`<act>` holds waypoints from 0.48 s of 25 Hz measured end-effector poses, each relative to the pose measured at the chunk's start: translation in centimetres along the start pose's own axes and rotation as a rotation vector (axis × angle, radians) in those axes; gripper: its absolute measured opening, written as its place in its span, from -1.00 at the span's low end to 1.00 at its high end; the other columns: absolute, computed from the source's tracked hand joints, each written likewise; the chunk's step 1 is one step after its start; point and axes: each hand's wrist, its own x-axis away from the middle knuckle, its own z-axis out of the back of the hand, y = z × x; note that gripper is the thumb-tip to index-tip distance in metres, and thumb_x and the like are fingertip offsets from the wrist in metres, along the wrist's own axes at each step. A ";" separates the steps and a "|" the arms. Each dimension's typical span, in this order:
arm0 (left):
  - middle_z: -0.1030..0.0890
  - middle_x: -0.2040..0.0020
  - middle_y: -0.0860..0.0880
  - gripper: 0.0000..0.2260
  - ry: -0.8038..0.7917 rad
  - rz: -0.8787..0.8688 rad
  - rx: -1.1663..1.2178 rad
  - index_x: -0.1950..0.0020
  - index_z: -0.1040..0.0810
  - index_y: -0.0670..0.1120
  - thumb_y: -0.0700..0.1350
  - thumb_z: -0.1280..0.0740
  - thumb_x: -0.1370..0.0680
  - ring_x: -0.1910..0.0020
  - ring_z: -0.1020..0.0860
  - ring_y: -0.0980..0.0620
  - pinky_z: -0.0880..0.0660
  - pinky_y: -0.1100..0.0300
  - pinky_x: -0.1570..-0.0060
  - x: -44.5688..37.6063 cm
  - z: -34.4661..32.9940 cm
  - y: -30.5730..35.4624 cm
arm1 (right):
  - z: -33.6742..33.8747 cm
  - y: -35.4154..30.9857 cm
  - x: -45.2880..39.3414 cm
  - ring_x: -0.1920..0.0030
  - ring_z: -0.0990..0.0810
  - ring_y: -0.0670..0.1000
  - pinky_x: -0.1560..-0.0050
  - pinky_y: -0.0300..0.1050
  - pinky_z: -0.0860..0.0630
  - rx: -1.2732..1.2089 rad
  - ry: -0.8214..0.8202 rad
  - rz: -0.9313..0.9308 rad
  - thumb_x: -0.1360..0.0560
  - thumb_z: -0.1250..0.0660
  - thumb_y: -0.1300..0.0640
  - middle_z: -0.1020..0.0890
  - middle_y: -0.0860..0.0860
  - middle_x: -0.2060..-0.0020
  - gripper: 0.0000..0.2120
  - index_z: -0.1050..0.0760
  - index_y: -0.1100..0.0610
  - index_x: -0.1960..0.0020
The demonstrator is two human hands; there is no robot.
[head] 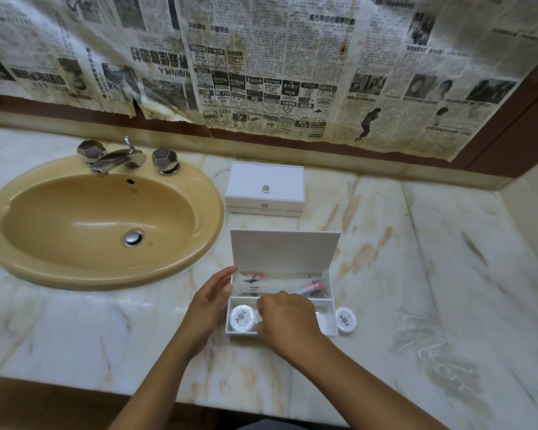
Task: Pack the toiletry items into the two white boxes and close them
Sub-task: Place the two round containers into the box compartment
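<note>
Hands meet at the open white box near the counter's front edge. The right hand is curled, knuckles up, over the box's front compartment, its fingertips turned down inside; whether they pinch anything cannot be told. The left hand lies against the box's left wall with fingers straight and relaxed, fingertips reaching up to the corner below the raised lid.

Just left of the right hand, in the front compartment, sits a round wrapped soap. Beyond the right hand's knuckles, the rear compartment holds clear packets with orange-red ends. Just right of the box, on the counter, stands a second round soap touching or nearly touching the box's wall. Further right lie crumpled clear wrappers.

Beyond the raised lid, well apart from both hands, the second white box sits closed, a small knob on its lid. To the left of the left hand is a tan sink with a chrome tap. Newspaper covers the wall behind.
</note>
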 end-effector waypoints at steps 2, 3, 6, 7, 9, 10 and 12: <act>-0.61 -0.30 0.09 -0.71 -0.001 0.000 0.001 -0.32 -0.55 0.19 -0.13 -0.25 -0.68 -0.21 -0.64 0.05 -0.61 0.16 -0.06 0.0 -0.1 0.1 | 0.4 -0.2 -0.2 0.14 -0.47 0.18 0.43 -0.21 -0.04 0.048 -0.054 0.002 -0.45 -0.27 0.25 -0.61 0.14 0.00 -0.83 -0.52 0.16 -0.03; -0.61 -0.30 0.09 -0.71 0.001 -0.002 0.001 -0.32 -0.54 0.19 -0.13 -0.25 -0.68 -0.21 -0.65 0.05 -0.62 0.16 -0.05 0.1 -0.1 0.1 | 0.6 -0.3 -0.3 0.12 -0.48 0.19 0.42 -0.21 -0.08 0.068 -0.078 0.009 -0.45 -0.27 0.28 -0.60 0.14 -0.02 -0.81 -0.51 0.18 -0.05; -0.60 -0.32 0.07 -0.71 -0.001 -0.008 -0.006 -0.32 -0.55 0.20 -0.12 -0.26 -0.67 -0.24 -0.63 0.04 -0.61 0.14 -0.09 0.0 0.0 -0.1 | 0.8 -0.4 -0.3 -0.07 -0.54 0.17 0.18 -0.16 -0.23 0.095 -0.106 0.035 -0.45 -0.26 0.33 -0.58 0.15 -0.07 -0.76 -0.48 0.20 -0.10; -0.59 -0.33 0.07 -0.71 -0.003 -0.010 -0.007 -0.32 -0.55 0.21 -0.11 -0.26 -0.67 -0.25 -0.62 0.04 -0.61 0.12 -0.12 -0.1 0.1 -0.2 | 0.8 -0.3 -0.2 -0.08 -0.54 0.18 0.14 -0.15 -0.23 0.089 -0.092 0.043 -0.45 -0.27 0.35 -0.58 0.15 -0.07 -0.76 -0.49 0.20 -0.10; -0.59 -0.35 0.07 -0.70 -0.004 -0.014 -0.012 -0.30 -0.57 0.25 -0.11 -0.26 -0.67 -0.30 -0.59 0.04 -0.59 0.06 -0.19 -0.2 0.2 -0.4 | 0.6 -0.2 -0.2 -0.06 -0.54 0.18 0.17 -0.15 -0.22 0.063 -0.067 0.061 -0.42 -0.27 0.38 -0.58 0.18 -0.05 -0.75 -0.50 0.22 -0.08; -0.59 -0.35 0.07 -0.70 -0.001 -0.016 -0.020 -0.28 -0.58 0.27 -0.11 -0.26 -0.67 -0.32 -0.57 0.03 -0.58 0.04 -0.22 -0.3 0.2 -0.4 | 0.5 -0.1 -0.3 -0.05 -0.54 0.18 0.22 -0.17 -0.22 0.057 -0.065 0.071 -0.42 -0.27 0.39 -0.58 0.18 -0.04 -0.75 -0.51 0.22 -0.07; -0.59 -0.34 0.08 -0.70 -0.001 -0.019 -0.024 -0.28 -0.57 0.26 -0.11 -0.26 -0.68 -0.32 -0.57 0.03 -0.59 0.05 -0.20 -0.3 0.1 -0.4 | 0.2 0.1 -0.6 -0.05 -0.54 0.18 0.23 -0.17 -0.22 0.050 -0.070 0.076 -0.42 -0.25 0.39 -0.58 0.18 -0.05 -0.75 -0.50 0.22 -0.07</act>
